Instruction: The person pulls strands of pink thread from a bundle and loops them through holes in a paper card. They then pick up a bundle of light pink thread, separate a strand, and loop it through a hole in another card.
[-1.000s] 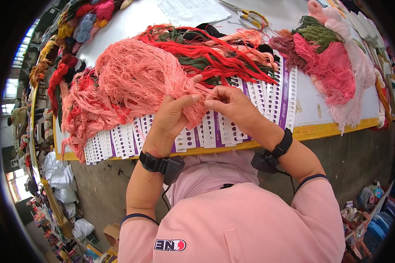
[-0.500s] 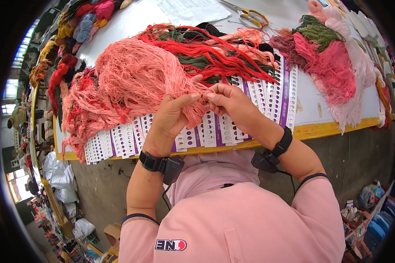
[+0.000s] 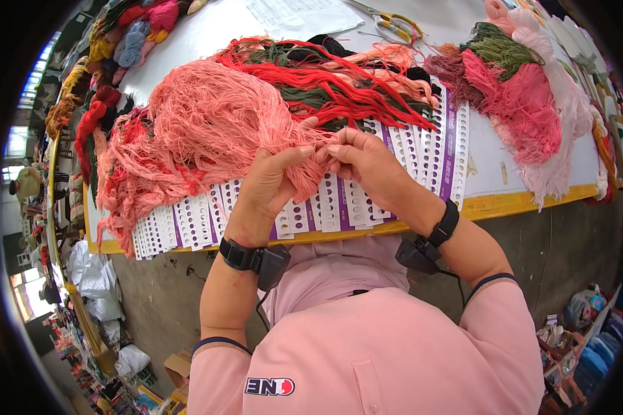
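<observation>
I can see yellow-handled scissors (image 3: 394, 28) near a paper sheet (image 3: 301, 16) on the white table (image 3: 464, 21). Lower, at the left, are pale plastic bags (image 3: 95, 274) and, it seems, a cardboard box (image 3: 178, 366).

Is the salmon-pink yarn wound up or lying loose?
Loose: the salmon-pink yarn spreads, tangled, partly over the punched cards, some strands gathered where the left hand grips them.

Grey floor (image 3: 163, 294); bright windows (image 3: 29, 297) left; yellow-edged table (image 3: 491, 152).

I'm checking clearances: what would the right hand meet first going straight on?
The right hand would probably meet the salmon yarn bunched at the left hand first; the exact depth between them is unclear.
</observation>
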`<state>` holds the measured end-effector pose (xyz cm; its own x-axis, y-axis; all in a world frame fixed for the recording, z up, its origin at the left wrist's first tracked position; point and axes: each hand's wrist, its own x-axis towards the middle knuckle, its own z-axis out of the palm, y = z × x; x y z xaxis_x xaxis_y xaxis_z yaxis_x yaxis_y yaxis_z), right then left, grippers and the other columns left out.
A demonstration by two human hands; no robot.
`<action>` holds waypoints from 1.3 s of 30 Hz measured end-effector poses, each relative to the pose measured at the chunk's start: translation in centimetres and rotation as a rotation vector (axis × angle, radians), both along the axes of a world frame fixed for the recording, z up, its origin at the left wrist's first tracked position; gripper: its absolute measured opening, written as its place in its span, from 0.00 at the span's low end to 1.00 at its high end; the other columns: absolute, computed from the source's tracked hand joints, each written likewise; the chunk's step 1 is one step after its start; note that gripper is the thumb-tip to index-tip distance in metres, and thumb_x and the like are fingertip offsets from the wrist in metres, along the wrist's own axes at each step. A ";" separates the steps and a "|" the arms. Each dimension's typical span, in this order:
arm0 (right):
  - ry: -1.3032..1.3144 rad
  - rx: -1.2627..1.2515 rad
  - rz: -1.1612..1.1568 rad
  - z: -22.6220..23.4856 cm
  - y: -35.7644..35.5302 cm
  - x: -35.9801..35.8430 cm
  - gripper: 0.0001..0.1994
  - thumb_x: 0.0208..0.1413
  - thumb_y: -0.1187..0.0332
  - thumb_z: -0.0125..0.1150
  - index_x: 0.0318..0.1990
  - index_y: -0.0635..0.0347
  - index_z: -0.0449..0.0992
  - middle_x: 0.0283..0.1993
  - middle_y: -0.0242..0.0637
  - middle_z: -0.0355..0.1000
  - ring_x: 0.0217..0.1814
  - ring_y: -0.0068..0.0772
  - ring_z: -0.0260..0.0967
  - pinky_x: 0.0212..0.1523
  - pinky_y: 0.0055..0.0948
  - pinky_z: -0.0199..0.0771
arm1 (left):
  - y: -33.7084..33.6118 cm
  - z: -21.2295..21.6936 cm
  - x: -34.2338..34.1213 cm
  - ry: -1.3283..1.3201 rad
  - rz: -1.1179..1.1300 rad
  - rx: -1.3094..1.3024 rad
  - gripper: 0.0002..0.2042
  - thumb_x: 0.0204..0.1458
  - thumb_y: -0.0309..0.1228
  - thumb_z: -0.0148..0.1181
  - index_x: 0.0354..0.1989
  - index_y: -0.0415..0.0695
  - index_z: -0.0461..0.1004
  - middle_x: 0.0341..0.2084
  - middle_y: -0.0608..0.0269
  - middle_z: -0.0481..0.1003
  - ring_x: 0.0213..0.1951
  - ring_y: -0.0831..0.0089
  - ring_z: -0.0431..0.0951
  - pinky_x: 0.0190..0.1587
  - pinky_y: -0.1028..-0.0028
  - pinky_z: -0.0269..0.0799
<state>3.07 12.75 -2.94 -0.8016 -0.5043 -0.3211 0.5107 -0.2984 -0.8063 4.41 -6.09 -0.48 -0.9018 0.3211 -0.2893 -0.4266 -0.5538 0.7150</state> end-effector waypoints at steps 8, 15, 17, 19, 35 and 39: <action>0.118 0.066 0.028 0.2 -1.0 0.6 0.07 0.57 0.72 0.61 0.41 0.63 0.75 0.37 0.29 0.74 0.39 0.16 0.68 0.40 0.20 0.69 | -0.3 -0.6 -0.2 0.017 -0.030 -0.059 0.28 0.53 0.19 0.55 0.64 0.31 0.56 0.48 0.49 0.73 0.48 0.67 0.77 0.51 0.70 0.75; 0.064 0.026 0.025 0.7 -0.3 0.4 0.06 0.56 0.72 0.62 0.38 0.62 0.74 0.36 0.28 0.73 0.38 0.16 0.67 0.42 0.20 0.68 | -0.3 0.0 0.0 0.016 0.048 -0.007 0.27 0.54 0.21 0.54 0.64 0.32 0.58 0.48 0.54 0.73 0.48 0.68 0.77 0.51 0.70 0.74; 0.071 0.034 0.038 0.7 -0.1 0.4 0.05 0.56 0.72 0.63 0.38 0.61 0.74 0.36 0.27 0.72 0.38 0.16 0.67 0.42 0.19 0.68 | -0.2 0.1 0.2 0.042 0.047 -0.090 0.27 0.53 0.20 0.54 0.63 0.32 0.58 0.48 0.54 0.74 0.48 0.69 0.77 0.51 0.71 0.74; 0.049 0.018 0.044 0.9 0.1 0.5 0.05 0.57 0.71 0.62 0.38 0.60 0.74 0.36 0.26 0.71 0.38 0.16 0.66 0.41 0.19 0.68 | -0.1 0.2 0.3 0.074 0.028 -0.176 0.27 0.52 0.17 0.54 0.63 0.32 0.59 0.49 0.55 0.73 0.48 0.70 0.77 0.52 0.71 0.73; 0.060 -0.068 0.041 0.1 0.3 0.5 0.05 0.63 0.67 0.56 0.38 0.57 0.73 0.31 0.24 0.70 0.30 0.13 0.58 0.31 0.15 0.59 | -0.5 0.1 0.4 0.026 0.010 -0.105 0.27 0.53 0.18 0.56 0.63 0.32 0.60 0.47 0.54 0.76 0.46 0.72 0.78 0.49 0.74 0.75; 0.032 -0.080 0.030 0.3 0.2 0.6 0.06 0.65 0.67 0.53 0.39 0.57 0.72 0.33 0.27 0.73 0.30 0.13 0.60 0.31 0.16 0.61 | -0.7 0.2 0.5 0.028 0.002 -0.115 0.27 0.53 0.18 0.54 0.64 0.32 0.59 0.48 0.53 0.75 0.46 0.71 0.78 0.49 0.72 0.75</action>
